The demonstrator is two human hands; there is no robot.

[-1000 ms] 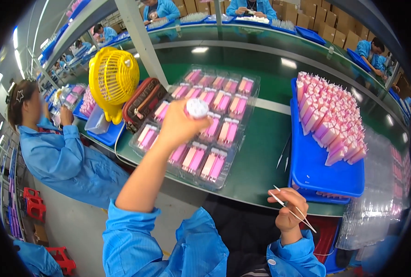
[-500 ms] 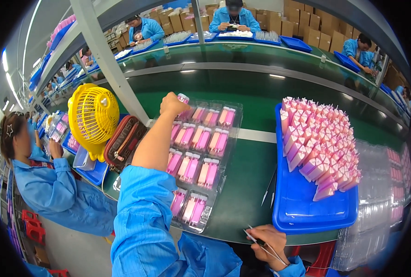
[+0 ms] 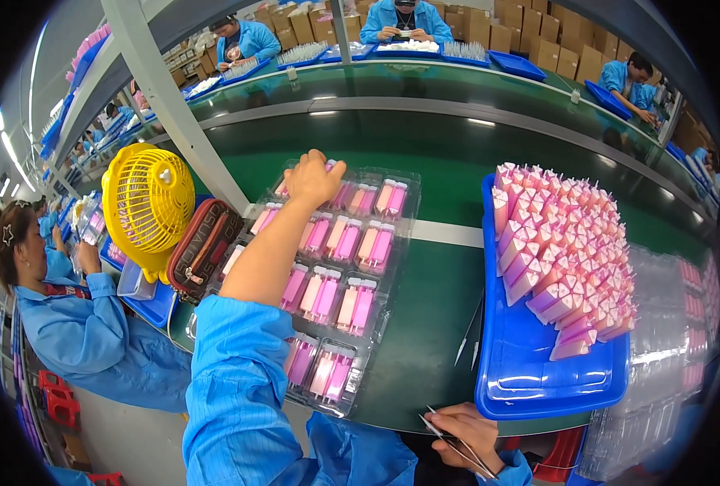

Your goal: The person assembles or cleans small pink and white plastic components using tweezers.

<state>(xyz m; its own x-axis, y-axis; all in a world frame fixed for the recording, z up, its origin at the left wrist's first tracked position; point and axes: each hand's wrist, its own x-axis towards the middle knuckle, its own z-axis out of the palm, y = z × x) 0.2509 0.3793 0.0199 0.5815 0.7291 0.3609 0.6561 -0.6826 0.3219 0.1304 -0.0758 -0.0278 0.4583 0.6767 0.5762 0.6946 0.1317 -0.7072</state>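
A clear plastic blister tray (image 3: 360,356) lies on the green bench, its pockets filled with pink-and-cream block pieces (image 3: 356,306) with white ends. Over its far row is my left hand (image 3: 314,180), closed around a pink piece (image 3: 330,165) that mostly hides behind my fingers. My left forearm covers part of the tray's left side. At the bench's near edge, my right hand (image 3: 467,433) grips a pair of metal tweezers (image 3: 461,447), points toward the upper left. To its upper right, a blue tray (image 3: 550,385) bears a pile of pink-and-cream triangular pieces (image 3: 562,259).
A yellow fan (image 3: 148,215) and a dark red pouch (image 3: 206,249) stand left of the blister tray, beside a metal post (image 3: 174,105). Slim pointed tools (image 3: 467,336) lie by the blue tray. Clear stacked trays (image 3: 659,364) are at right. A co-worker (image 3: 76,308) sits at left.
My left hand has turned over and come down on the far row, so the piece it holds is now mostly hidden. My right hand stays low with the tweezers, shifted slightly.
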